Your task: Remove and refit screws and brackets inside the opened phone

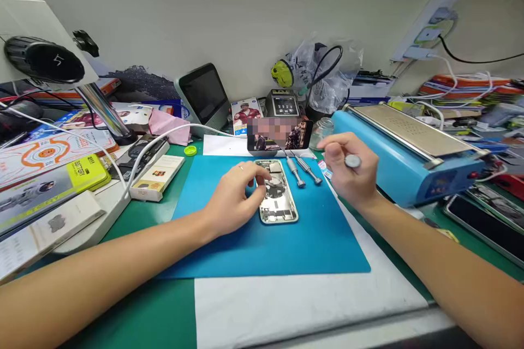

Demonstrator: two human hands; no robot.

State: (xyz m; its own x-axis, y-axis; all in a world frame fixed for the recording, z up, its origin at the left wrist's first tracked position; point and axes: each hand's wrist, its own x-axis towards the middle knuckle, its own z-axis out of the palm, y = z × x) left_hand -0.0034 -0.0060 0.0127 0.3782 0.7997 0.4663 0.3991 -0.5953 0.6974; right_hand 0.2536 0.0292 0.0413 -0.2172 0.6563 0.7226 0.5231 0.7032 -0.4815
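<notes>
An opened smartphone [279, 208] with bare inner parts lies on the blue mat [327, 240]. My left hand [237, 196] rests at its left edge, fingers bent over the frame and thumb against the side. To the right, raised above the mat's edge, my right hand [352, 169] is closed around what looks like a screwdriver [352, 161]. Only its round grey end shows; the shaft is hidden by the fingers. Two more screwdrivers, one nearer the phone [295, 171] and one further right [309, 170], lie beyond the phone's upper right.
A propped-up phone [280, 144] showing a video stands behind the mat. On the right is a blue heating-plate machine [405, 158], with a glass jar [323, 130] beside it. Boxes [158, 177] and a white cable [141, 155] crowd the left, beneath a microscope stand [106, 112].
</notes>
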